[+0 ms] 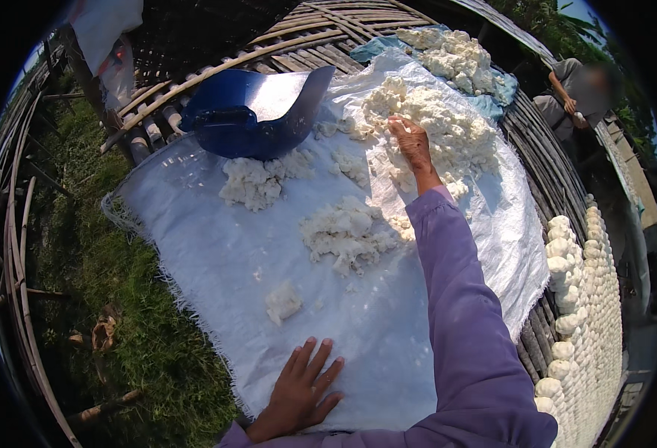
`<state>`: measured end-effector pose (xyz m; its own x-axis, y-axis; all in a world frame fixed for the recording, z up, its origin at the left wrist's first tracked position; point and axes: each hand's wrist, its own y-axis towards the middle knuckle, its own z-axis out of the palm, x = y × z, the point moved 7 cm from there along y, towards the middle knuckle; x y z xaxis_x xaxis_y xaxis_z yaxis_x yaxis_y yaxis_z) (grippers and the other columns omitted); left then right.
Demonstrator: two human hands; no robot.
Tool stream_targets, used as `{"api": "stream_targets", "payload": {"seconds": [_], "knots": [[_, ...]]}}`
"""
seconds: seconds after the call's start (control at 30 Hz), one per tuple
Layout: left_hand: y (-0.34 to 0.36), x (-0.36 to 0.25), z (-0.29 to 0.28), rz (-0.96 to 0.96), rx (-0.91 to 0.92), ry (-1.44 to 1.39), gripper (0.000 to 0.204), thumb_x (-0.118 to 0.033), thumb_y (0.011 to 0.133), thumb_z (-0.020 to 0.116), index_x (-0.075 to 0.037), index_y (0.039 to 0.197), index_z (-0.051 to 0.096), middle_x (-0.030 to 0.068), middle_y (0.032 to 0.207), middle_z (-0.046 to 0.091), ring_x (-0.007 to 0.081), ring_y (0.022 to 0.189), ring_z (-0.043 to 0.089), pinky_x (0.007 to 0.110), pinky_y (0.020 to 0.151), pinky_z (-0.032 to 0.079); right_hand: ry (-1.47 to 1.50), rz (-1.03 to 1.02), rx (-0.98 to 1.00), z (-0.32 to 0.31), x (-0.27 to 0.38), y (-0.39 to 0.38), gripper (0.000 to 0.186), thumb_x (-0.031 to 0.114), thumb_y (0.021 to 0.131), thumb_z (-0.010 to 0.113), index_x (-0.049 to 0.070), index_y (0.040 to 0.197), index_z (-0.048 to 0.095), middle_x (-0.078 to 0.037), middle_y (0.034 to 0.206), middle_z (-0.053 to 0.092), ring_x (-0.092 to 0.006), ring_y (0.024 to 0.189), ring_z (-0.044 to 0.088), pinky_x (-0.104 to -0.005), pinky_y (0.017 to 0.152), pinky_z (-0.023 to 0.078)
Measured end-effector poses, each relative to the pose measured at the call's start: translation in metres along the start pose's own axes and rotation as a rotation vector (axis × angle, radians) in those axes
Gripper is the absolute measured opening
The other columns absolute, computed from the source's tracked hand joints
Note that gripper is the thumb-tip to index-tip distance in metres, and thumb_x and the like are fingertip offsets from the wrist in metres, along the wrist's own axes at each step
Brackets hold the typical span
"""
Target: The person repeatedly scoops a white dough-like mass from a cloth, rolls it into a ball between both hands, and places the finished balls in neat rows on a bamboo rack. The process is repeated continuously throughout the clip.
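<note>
My right hand (412,143) reaches far out over a large heap of white, lumpy, crumbly material (448,134), with its fingers pinched together on a bit of it at the heap's left side. My left hand (298,396) lies flat with fingers spread on the white woven sheet (201,246), near its front edge. Between the hands sit a smaller clump (347,233) in the middle and a small piece (283,301) closer to my left hand. Another clump (254,183) lies beside a blue scoop-shaped plastic container (231,123).
Bamboo slats (313,48) support the sheet. More white lumps (451,56) rest on blue cloth at the back. Rows of round white balls (578,299) line the right side. Another person (571,97) is at the far right. Grass (119,276) lies below on the left.
</note>
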<state>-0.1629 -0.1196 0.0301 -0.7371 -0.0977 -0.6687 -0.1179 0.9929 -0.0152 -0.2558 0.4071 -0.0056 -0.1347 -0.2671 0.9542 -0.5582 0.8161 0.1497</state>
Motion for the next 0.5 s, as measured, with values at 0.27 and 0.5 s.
{"api": "stream_targets", "payload": {"seconds": [0.27,0.5], "knots": [[0.000,-0.001,-0.001,0.009,-0.025,-0.041,0.063,-0.034,0.087,0.074,-0.011,0.142,0.054,0.0221,0.158,0.034,0.0444,0.147,0.030,0.057,0.116,0.030,-0.753,-0.112,0.078,-0.019,0.012,-0.067,0.056,0.047,0.097,0.060,0.020,0.146,0.054,-0.015,0.155,0.043,-0.0336,0.144,0.040,-0.0412,0.116,0.034],[-0.001,0.003,0.001,-0.011,-0.031,-0.058,0.063,-0.033,0.087,0.074,-0.012,0.143,0.054,0.0215,0.158,0.034,0.0438,0.147,0.029,0.057,0.116,0.030,-1.234,-0.168,0.008,0.029,0.006,-0.065,0.055,0.061,0.092,0.058,0.022,0.131,0.066,-0.009,0.137,0.059,-0.0315,0.125,0.056,-0.0433,0.103,0.047]]}}
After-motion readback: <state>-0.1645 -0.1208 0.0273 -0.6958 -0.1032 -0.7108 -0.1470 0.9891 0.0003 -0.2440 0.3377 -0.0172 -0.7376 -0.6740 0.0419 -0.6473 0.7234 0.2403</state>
